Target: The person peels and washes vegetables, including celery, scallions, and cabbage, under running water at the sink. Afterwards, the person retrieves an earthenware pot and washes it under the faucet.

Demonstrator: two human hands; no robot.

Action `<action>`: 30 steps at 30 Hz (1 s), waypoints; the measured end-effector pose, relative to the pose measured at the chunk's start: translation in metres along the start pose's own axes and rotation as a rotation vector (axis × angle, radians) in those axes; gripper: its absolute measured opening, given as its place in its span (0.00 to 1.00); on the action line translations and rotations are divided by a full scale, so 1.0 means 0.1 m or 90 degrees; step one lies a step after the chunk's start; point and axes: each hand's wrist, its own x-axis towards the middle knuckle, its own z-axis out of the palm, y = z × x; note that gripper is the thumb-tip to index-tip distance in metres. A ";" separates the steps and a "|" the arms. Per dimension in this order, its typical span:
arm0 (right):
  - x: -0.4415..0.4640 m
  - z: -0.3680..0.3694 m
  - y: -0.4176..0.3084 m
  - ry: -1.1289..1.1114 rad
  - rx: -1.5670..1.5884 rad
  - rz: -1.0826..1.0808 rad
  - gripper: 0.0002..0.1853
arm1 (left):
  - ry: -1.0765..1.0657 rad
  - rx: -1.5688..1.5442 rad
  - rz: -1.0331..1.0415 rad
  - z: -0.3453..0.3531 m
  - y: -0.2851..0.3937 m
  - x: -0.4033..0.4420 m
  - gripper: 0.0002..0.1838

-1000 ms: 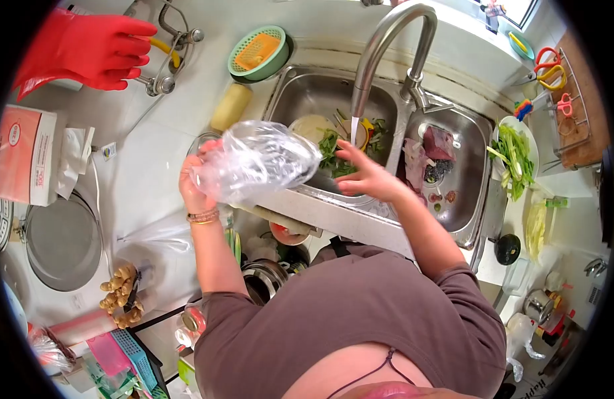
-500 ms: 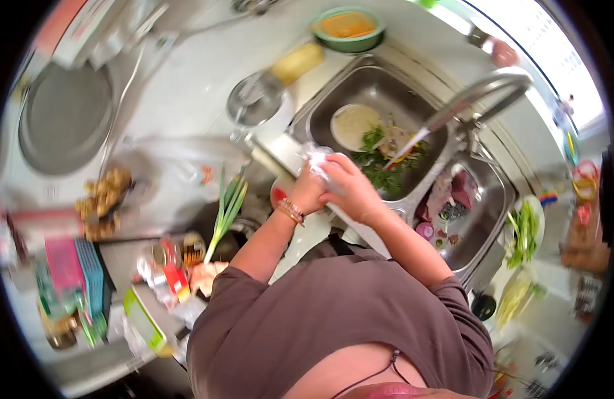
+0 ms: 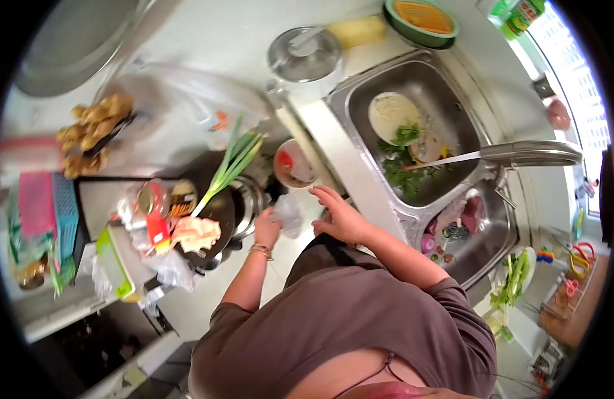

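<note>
My left hand (image 3: 267, 228), with bracelets at the wrist, is closed on a crumpled clear plastic bag (image 3: 289, 214), low in front of the counter edge. My right hand (image 3: 341, 216) is held apart to the right of the bag, its fingers spread with nothing in them. Just above the bag stands a bowl (image 3: 295, 163) with something red in it. Water runs from the faucet (image 3: 530, 153) into the sink basin (image 3: 387, 73), where green leaves (image 3: 403, 174) and a pale round item (image 3: 392, 114) lie.
Meat (image 3: 472, 211) lies in the second basin. A green onion (image 3: 231, 166) leans over a dark pan beside a steel pot (image 3: 252, 205). Ginger (image 3: 97, 130) sits on the left counter. A glass-lidded pot (image 3: 305, 56) stands behind, and scissors (image 3: 578, 256) are at the right.
The plastic bag, spread wide at first, is now crumpled small. My hands came together around it, then parted, and my left hand moved down and left with it. The view turned left.
</note>
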 end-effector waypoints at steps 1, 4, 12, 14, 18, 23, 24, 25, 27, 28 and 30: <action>0.01 -0.11 0.08 0.019 0.022 0.049 0.29 | 0.022 -0.017 -0.019 0.20 -0.44 0.28 0.22; 0.00 -0.68 0.66 0.227 0.003 0.117 0.13 | 0.040 -0.033 -0.102 0.58 -0.99 1.13 0.24; 0.27 -2.04 1.38 0.532 -0.376 0.454 0.18 | -0.169 -0.094 -0.309 0.43 0.13 1.83 0.36; 0.39 -2.20 1.68 0.497 -0.342 0.648 0.18 | -0.237 -0.061 -0.271 0.41 0.26 1.87 0.34; 0.46 -2.09 2.36 0.486 -0.446 0.667 0.15 | -0.246 -0.244 -0.176 0.51 0.18 1.87 0.22; 0.18 -2.27 2.12 0.765 0.012 0.374 0.13 | -0.046 -0.176 0.277 0.19 1.11 1.34 0.07; 0.09 -2.24 1.89 0.758 0.048 0.329 0.13 | -0.056 -0.209 0.335 0.18 1.36 1.23 0.06; 0.01 -2.18 1.65 0.751 0.082 0.283 0.12 | -0.071 -0.256 0.376 0.25 1.56 1.16 0.05; -0.19 -2.16 1.40 0.664 0.153 0.282 0.17 | -0.173 -0.335 0.408 0.52 1.93 1.06 0.05; -0.28 -2.13 1.31 0.644 0.214 0.250 0.16 | -0.228 -0.289 0.456 0.59 2.21 0.99 0.08; -0.44 -2.05 1.08 0.603 0.335 0.179 0.14 | -0.296 -0.215 0.574 0.81 2.72 0.89 0.13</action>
